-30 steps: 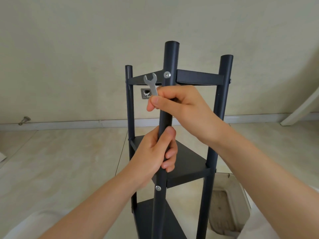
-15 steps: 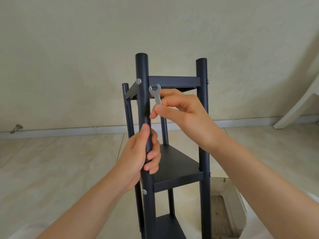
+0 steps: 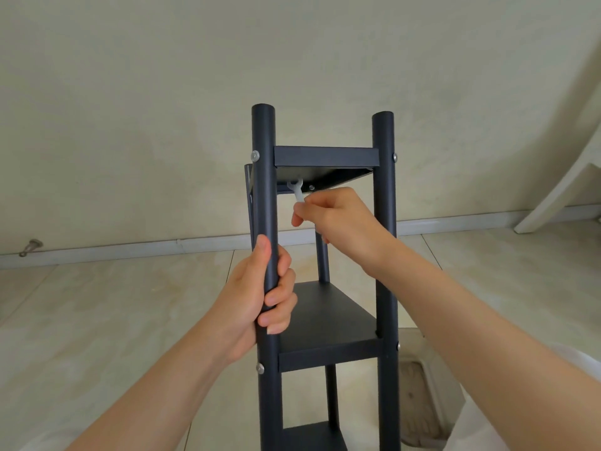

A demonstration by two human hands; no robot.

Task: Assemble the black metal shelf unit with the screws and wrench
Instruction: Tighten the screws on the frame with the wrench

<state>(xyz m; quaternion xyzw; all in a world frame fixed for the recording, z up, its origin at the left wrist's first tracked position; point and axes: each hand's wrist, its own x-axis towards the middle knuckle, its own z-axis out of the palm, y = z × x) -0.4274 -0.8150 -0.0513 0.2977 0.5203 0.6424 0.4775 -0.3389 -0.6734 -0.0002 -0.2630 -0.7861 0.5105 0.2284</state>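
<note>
Scene: A person worked on a black metal shelf unit [image 3: 325, 323] that stood upright between both forearms on a pale tiled floor [image 3: 113, 320].
Left hand: The left hand [image 3: 260, 297] gripped the front post [image 3: 264, 196], with the thumb lying up the tube and the fingers curled round it.
Right hand: The right hand [image 3: 338, 219], above and to the right of the left, reached in between the two front posts and pinched the shank of a small silver wrench [image 3: 296, 190].
Wrench: Its open end pointed up, just under the top shelf [image 3: 325, 157] and just beside a small bolt [image 3: 311, 187]. The tool was blurred, so it could not be told whether it sat on any fastener.
Screws: Silver heads showed on the front posts, one [image 3: 255, 155] above the left hand and one [image 3: 260, 368] below it.
Risk: The thin wrench, held only by a fingertip pinch, would likely slip off a half-seated bolt and round its corners or drop to the floor. The cramped space under the shelf allowed only short swings. A hard pull could rock the tall, narrow frame if the left hand's grip loosened.
Writing: No brand, label or lettering could be read anywhere on the unit or tool.
</note>
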